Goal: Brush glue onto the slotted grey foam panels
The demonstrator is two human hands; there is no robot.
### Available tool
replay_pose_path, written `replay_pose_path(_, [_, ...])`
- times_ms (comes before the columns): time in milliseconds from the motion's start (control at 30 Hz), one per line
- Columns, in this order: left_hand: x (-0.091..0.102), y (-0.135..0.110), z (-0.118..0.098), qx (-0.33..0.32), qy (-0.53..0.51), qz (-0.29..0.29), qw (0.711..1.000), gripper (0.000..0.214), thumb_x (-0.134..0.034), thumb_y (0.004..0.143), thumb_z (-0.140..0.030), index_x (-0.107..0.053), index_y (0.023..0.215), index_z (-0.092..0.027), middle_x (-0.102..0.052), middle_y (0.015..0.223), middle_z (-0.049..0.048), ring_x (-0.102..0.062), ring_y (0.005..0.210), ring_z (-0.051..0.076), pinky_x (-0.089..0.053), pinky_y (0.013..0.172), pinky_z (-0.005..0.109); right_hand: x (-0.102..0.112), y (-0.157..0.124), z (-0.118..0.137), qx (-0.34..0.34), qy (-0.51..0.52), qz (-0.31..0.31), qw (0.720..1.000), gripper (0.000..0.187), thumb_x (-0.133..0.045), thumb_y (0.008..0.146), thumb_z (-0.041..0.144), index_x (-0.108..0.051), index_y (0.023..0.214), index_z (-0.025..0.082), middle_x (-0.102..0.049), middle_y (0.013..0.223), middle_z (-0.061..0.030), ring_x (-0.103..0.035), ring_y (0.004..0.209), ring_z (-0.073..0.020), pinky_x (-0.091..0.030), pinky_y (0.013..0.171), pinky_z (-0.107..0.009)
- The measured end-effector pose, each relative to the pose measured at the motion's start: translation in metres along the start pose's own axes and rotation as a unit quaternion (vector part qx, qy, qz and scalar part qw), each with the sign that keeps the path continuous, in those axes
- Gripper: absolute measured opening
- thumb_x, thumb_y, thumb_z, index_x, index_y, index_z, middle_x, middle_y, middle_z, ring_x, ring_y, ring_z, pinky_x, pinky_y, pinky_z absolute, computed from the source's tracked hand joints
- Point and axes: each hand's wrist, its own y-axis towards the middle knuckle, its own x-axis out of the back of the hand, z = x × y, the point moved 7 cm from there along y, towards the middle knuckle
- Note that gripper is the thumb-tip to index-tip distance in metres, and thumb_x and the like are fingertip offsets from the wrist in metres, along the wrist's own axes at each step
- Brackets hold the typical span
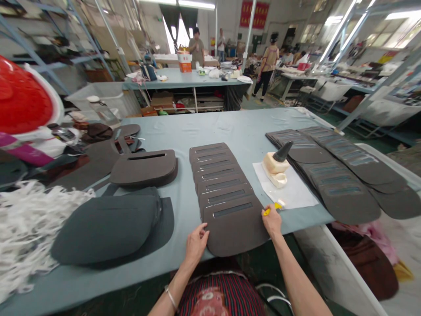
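Note:
A row of overlapping dark brown fabric panels (237, 228), each with a long slot, runs away from me down the middle of the table. At the left edge of the nearest panel is my left hand (197, 241), its fingers curled and closed on that edge. My right hand (272, 223) is closed round a small yellow-handled brush (278, 205) beside the panel's right edge; the brush's tip is hard to make out. Just beyond it, a cream-coloured plastic container (275, 164) with a dark cone-shaped top stands on a white sheet (301, 193).
Overlapping slotted panels (351, 193) lie at the right. Stacked brown pieces (144, 169), dark green-grey pieces (108, 228) and a heap of white strips (29, 237) occupy the left. A red object (23, 96) rises at the far left. Other people stand beyond a back table (184, 79).

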Motion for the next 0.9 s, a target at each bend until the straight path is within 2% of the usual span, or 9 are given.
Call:
replay_pose_path(233, [-0.003,-0.001,-0.004,0.008,0.031,0.009,0.999,0.034,-0.051,0.077,-0.032,-0.061,0.108,-0.021,-0.064,0.073,0.0012,-0.060,0.068,0.015,-0.043,0.070,0.027,0.002,-0.002,0.006,0.014,-0.033,0.005,0.999,0.017,-0.050,0.083,0.031,-0.055,0.093,0.019,-0.056,0.071,-0.0008,-0.051,0.062,-0.0134,-0.027,0.057,-0.024])
replay_pose_path(400, [-0.002,-0.004,-0.011,0.023,0.104,0.009,0.994,0.034,-0.050,0.079,-0.024,-0.058,0.112,-0.022,-0.064,0.075,0.0016,-0.059,0.070,0.014,-0.040,0.069,0.025,-0.001,0.001,0.012,0.029,-0.083,0.028,0.996,0.016,-0.049,0.084,0.031,-0.055,0.094,0.020,-0.057,0.074,-0.0023,-0.053,0.063,-0.0146,-0.027,0.055,-0.025])
replay_pose_path(600, [0.002,-0.010,-0.023,0.003,0.190,-0.009,0.982,0.035,-0.046,0.082,-0.023,-0.054,0.116,-0.022,-0.062,0.099,0.0086,-0.059,0.086,0.019,-0.042,0.075,0.029,-0.002,-0.001,0.019,0.061,-0.129,0.056,0.988,0.019,-0.044,0.087,0.033,-0.053,0.097,0.020,-0.057,0.082,-0.0050,-0.055,0.066,-0.0160,-0.029,0.054,-0.025])
replay_pose_path(800, [0.005,-0.016,-0.028,-0.036,0.216,-0.018,0.975,0.034,-0.042,0.085,-0.024,-0.053,0.117,-0.024,-0.057,0.102,0.0085,-0.056,0.091,0.020,-0.043,0.079,0.031,0.006,-0.006,0.024,0.093,-0.159,0.004,0.983,0.024,-0.046,0.085,0.036,-0.053,0.102,0.020,-0.054,0.089,-0.0095,-0.055,0.087,-0.0233,-0.035,0.059,-0.027])
replay_pose_path(900, [0.007,-0.015,-0.023,-0.046,0.194,-0.015,0.980,0.034,-0.040,0.086,-0.023,-0.053,0.117,-0.024,-0.056,0.100,0.0079,-0.056,0.092,0.020,-0.044,0.081,0.031,0.007,-0.004,0.021,0.094,-0.144,-0.013,0.985,0.028,-0.048,0.083,0.035,-0.054,0.104,0.018,-0.055,0.084,-0.0103,-0.055,0.084,-0.0251,-0.038,0.061,-0.029])
